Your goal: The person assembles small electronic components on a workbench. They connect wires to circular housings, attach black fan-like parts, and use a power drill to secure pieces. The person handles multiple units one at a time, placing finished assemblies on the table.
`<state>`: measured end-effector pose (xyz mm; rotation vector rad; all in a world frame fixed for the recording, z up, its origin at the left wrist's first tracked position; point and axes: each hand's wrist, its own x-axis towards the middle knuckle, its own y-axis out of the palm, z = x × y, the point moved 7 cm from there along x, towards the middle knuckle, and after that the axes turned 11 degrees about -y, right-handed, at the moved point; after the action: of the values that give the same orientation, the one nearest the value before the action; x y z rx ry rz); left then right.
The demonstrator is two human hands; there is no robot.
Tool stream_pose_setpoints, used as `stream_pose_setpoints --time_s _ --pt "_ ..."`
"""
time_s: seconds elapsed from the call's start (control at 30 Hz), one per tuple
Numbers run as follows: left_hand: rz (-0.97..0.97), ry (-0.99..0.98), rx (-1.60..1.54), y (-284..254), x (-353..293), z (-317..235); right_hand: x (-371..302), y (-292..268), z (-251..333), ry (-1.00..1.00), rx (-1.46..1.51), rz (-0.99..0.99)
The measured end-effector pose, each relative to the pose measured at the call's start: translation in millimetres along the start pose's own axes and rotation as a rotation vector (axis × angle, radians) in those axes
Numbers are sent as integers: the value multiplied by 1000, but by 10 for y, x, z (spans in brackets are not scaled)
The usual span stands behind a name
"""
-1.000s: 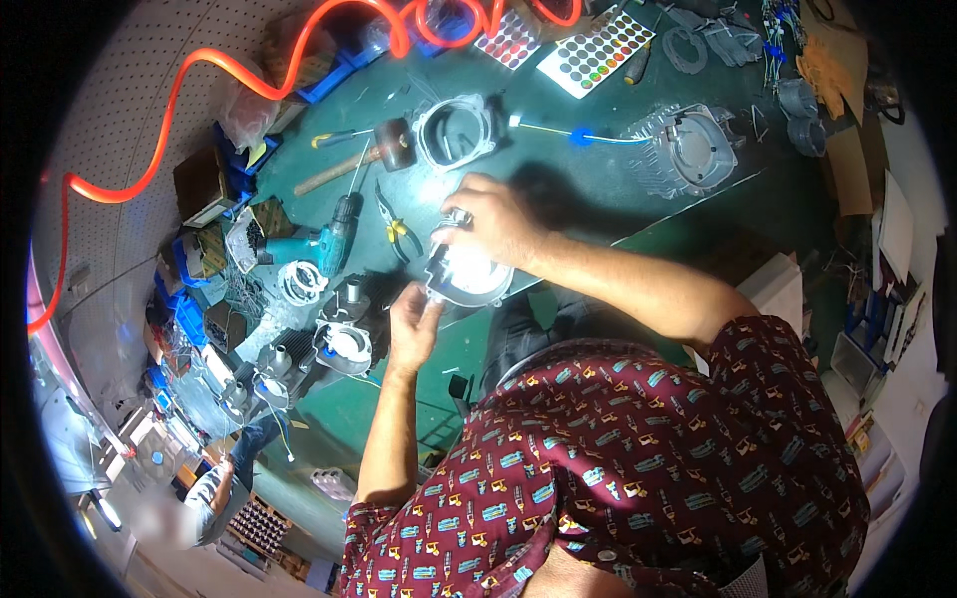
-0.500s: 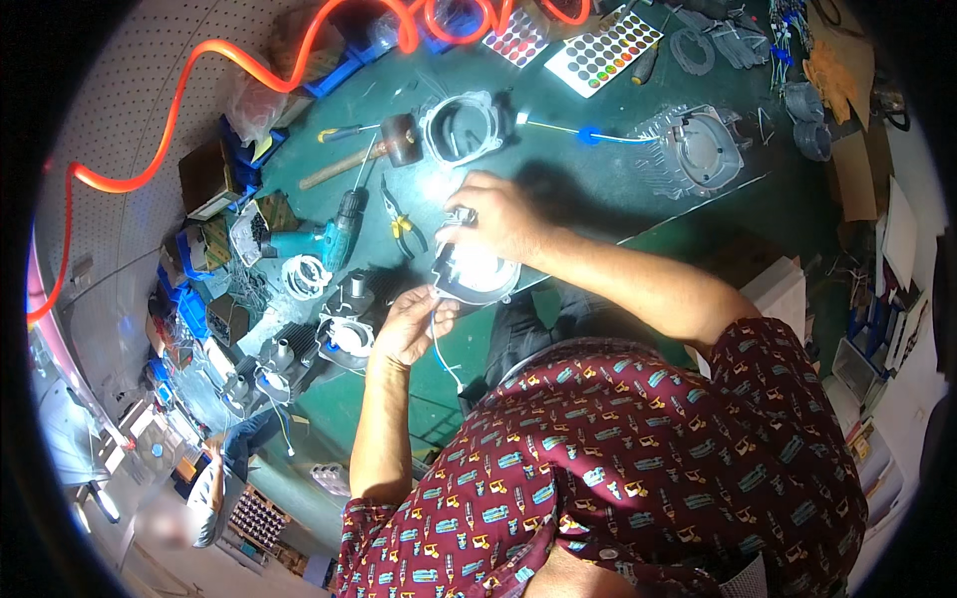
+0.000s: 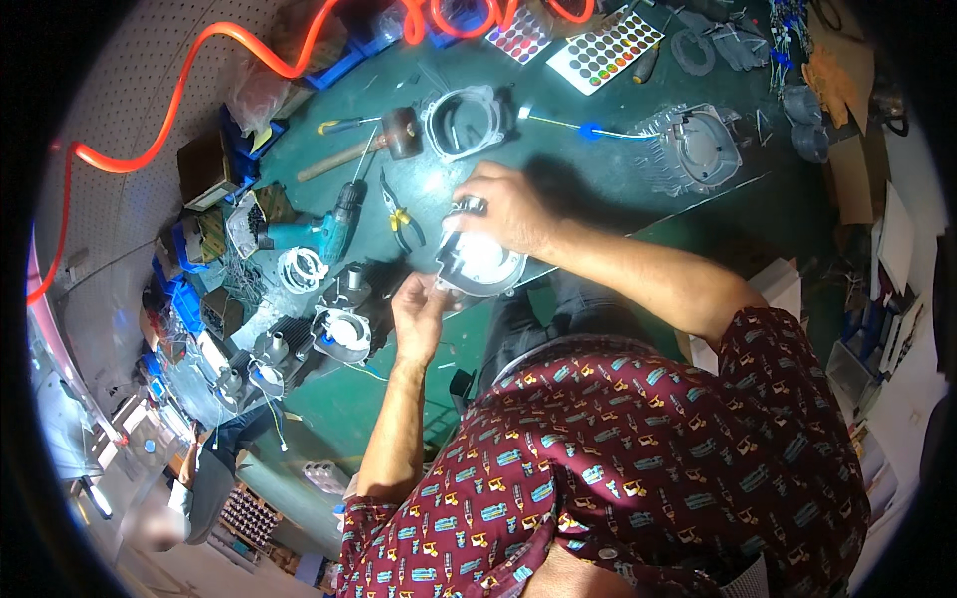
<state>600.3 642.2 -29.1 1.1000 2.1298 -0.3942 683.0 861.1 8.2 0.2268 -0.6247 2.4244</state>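
A round cast-metal housing (image 3: 482,267), bright under the light, is held at the bench's near edge, its open side facing me. My right hand (image 3: 506,211) grips it from above, fingers wrapped round a short grey neck at its upper left. My left hand (image 3: 419,307) is closed at the housing's lower left edge, its fingertips partly hidden there. Just beyond the left hand lie yellow-and-black pliers (image 3: 401,221). A similar metal ring (image 3: 463,124) rests on the bench farther away.
To the left lie a mallet (image 3: 399,135), a teal power drill (image 3: 334,234), white rings (image 3: 302,269) and more housings (image 3: 342,334). A finned housing with a cable (image 3: 698,149) sits at right. An orange coiled hose (image 3: 194,70) crosses the far left. Another person (image 3: 204,493) is at lower left.
The housing has shifted slightly right and tilted. My left hand has turned, its fingers now less visible, and the white-ended cable that hung below it is out of sight.
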Motion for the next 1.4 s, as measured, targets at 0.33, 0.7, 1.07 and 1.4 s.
stream_pose_setpoints --time_s 0.33,0.7,1.07,1.4 --pt "-37 44 16 171 -24 57 -109 -127 -104 119 6 25" --pt "56 -151 -158 67 31 228 -98 -50 23 38 -43 56" --pt "-397 256 656 154 -133 -24 -113 -50 26 19 -93 29" --pt "267 -459 -552 95 27 380 -115 -16 -48 -8 -52 39"
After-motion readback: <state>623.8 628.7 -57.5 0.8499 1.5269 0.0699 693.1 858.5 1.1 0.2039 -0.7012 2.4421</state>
